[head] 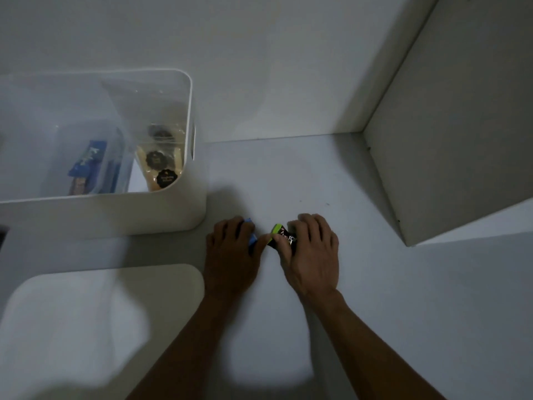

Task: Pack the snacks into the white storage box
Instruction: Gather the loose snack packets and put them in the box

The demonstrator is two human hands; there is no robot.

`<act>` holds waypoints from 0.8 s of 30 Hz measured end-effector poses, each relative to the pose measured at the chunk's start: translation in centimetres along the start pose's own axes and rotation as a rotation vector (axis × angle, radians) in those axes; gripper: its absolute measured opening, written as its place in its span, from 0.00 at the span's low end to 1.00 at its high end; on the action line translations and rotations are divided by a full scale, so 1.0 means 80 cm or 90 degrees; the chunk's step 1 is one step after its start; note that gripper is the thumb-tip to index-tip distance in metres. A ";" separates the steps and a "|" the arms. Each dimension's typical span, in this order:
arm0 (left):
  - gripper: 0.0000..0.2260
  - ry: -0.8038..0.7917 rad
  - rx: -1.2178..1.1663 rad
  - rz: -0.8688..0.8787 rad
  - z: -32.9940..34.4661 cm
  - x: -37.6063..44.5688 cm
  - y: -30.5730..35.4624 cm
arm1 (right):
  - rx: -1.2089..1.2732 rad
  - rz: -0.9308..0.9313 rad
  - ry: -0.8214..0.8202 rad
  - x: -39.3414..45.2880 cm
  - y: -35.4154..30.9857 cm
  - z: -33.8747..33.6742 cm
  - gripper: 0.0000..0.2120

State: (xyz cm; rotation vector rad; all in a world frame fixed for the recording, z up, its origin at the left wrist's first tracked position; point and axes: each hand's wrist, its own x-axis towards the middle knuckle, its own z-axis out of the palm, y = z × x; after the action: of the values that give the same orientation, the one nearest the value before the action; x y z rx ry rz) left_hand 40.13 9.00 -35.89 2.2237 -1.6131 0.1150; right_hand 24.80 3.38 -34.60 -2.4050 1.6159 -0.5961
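- Dim white shelf surface (360, 284), white back wall (259, 67); we see an open white plastic storage box (173, 215) left.
- Left hand (230, 249) grips a blue wrapped snack (251, 236); right hand (310, 249) grips a black-and-green wrapped snack (281, 236) beside the box; wrapper lettering unreadable.

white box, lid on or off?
Off. The white storage box stands open-topped, snacks visible inside; what looks like its lid lies flat on the surface in front of it.
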 end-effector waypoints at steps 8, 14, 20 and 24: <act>0.19 0.037 0.036 -0.048 -0.007 -0.004 0.005 | -0.048 -0.073 0.026 0.001 -0.009 0.007 0.18; 0.23 0.031 0.008 -0.115 -0.010 -0.009 0.008 | 0.010 0.031 -0.016 -0.006 -0.023 0.000 0.23; 0.27 0.043 -0.082 -0.172 -0.034 -0.018 0.025 | 0.126 0.154 -0.073 -0.016 -0.031 -0.022 0.25; 0.30 0.057 -0.113 -0.200 -0.076 -0.021 0.044 | 0.177 0.214 -0.054 -0.022 -0.031 -0.051 0.27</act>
State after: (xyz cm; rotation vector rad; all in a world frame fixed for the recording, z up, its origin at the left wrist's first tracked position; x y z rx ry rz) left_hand 37.26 11.74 -29.89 2.2657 -1.1624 -0.0146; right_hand 24.58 6.25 -30.39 -1.8850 1.7197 -0.5998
